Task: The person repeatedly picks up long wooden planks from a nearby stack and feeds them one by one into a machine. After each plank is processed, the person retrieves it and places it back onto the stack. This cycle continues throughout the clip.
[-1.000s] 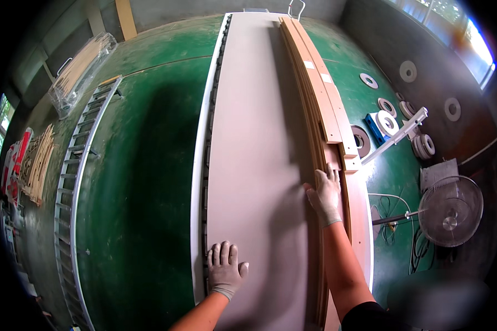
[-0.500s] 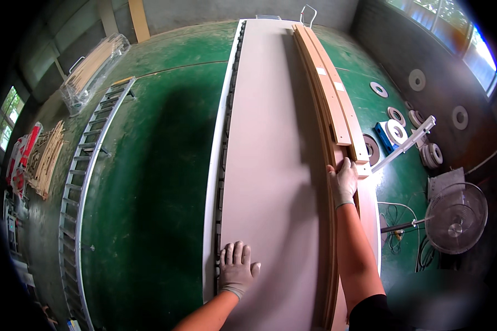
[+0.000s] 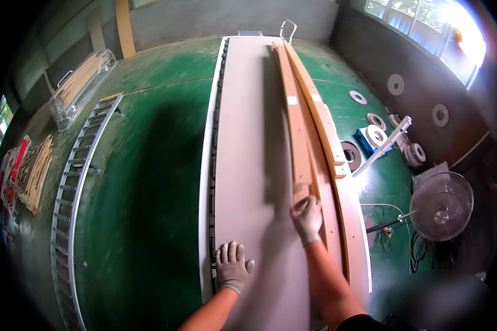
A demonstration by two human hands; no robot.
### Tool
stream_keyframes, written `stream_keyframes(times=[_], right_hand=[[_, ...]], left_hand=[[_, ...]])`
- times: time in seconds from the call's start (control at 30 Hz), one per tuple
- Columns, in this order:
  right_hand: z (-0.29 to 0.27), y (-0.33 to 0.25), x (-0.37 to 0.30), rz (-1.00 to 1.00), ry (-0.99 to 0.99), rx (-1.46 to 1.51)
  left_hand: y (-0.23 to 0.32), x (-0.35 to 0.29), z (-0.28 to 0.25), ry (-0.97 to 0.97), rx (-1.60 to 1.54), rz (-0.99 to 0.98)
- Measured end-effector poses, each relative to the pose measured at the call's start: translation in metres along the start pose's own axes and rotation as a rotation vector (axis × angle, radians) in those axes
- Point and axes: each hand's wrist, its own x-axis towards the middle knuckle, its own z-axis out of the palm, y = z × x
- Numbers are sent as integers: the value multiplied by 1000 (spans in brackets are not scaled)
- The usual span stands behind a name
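Note:
A long beige panel (image 3: 243,138) lies on a long table with a white edge (image 3: 206,165). My gloved left hand (image 3: 234,267) rests flat near the panel's left edge, its fingers stretched out and holding nothing. Along the right side lie several long wooden boards (image 3: 324,128) with small holes, partly stacked. My gloved right hand (image 3: 307,219) is closed at the near end of the leftmost wooden board (image 3: 298,140), thumb and fingers pinched together there. This board lies angled away from the others, over the panel's right part. Its grasped end is partly hidden by my fingers.
An aluminium ladder (image 3: 74,193) lies on the green floor to the left, with wrapped timber (image 3: 83,83) and loose wooden strips (image 3: 36,176) beyond it. To the right are a fan (image 3: 440,207), cables (image 3: 419,248), a white post (image 3: 384,146) and several ring-shaped rolls (image 3: 375,135).
My right hand has moved left and nearer, swinging the near end of one wooden board away from the others. My left hand stays flat on the panel. The view has shifted slightly.

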Motion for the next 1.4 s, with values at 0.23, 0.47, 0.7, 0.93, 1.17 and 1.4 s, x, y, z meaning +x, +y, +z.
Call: stream_keyframes(times=[0.23,0.47,0.7,0.93,1.17,1.4], right_hand=[[-61,19,-174,133,-200,-74],[-144,42,-336,65,-499,-119],[-263,55,-338,249,-908,232],[-192,102,-96,109,-280,426],[-84,89,179,-105,84,-152],[-42,108,214,15,-138,-41]], left_hand=[[-4,-1,6,85,-130,-35],[19,92,31,-127,-950,-37],[36,47,51,-123,-440,285],[52,46,43,55,-408,392],[51,48,36,32,-344,371],[47,47,38,18,-353,352]])
